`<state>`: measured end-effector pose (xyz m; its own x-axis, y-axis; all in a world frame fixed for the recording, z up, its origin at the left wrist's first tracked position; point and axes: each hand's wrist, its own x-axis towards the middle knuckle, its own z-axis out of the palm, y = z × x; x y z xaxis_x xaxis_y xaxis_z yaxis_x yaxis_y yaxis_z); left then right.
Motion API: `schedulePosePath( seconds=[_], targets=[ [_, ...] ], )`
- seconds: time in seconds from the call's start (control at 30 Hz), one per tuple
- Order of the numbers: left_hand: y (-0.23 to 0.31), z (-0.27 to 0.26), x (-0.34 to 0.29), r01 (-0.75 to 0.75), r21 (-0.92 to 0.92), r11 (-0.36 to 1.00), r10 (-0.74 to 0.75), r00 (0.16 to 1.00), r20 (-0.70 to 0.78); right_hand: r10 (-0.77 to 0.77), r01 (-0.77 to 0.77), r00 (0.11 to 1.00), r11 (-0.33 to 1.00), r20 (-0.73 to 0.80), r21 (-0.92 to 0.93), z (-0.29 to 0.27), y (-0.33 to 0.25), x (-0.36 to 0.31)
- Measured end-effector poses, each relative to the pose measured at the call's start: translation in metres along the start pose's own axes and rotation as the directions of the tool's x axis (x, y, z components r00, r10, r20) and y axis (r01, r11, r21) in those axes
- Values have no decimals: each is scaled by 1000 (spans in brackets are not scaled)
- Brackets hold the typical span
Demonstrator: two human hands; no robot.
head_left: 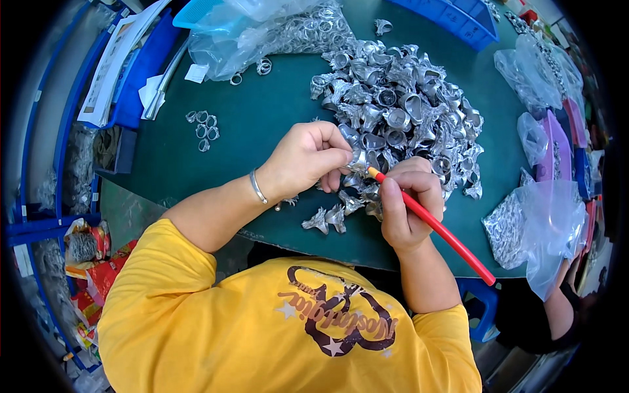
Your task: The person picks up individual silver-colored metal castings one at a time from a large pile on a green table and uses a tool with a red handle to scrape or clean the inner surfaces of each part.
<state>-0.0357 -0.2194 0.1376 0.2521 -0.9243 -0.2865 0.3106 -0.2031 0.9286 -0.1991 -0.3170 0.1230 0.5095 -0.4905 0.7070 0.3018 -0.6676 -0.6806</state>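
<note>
My left hand point(312, 156), a metal bangle at its wrist, pinches a silver-coloured metal ring point(358, 161) at the near left side of a big heap. In my right hand point(414, 200) is a long red pencil point(453, 241), its pale tan tip at the pinched ring. The heap point(406, 108) is made of many chunky silver-coloured rings with shaped sides. Several similar pieces point(335, 217) lie on the near side, below my hands. My fingers partly cover the pinched ring, so its details cannot be made out.
A green table point(262, 98) carries a few thin rings point(204, 130) at left. A clear bag of rings point(295, 33) lies at the back, a blue bin point(452, 23) behind the heap. Filled plastic bags point(524, 223) line the right edge. Another person's arm point(560, 308) shows at lower right.
</note>
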Motion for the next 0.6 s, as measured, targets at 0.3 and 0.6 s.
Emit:
schedulePosePath(
  seconds=[0.3, 0.6],
  targets=[
    [-1, 4, -1, 4, 56, 998, -1, 999, -38, -82, 87, 995, 993, 58, -81, 8, 0, 3],
    [1, 2, -3, 10, 44, 999, -8, 999, -46, 58, -60, 992, 998, -111, -10, 0, 3, 0]
  ],
)
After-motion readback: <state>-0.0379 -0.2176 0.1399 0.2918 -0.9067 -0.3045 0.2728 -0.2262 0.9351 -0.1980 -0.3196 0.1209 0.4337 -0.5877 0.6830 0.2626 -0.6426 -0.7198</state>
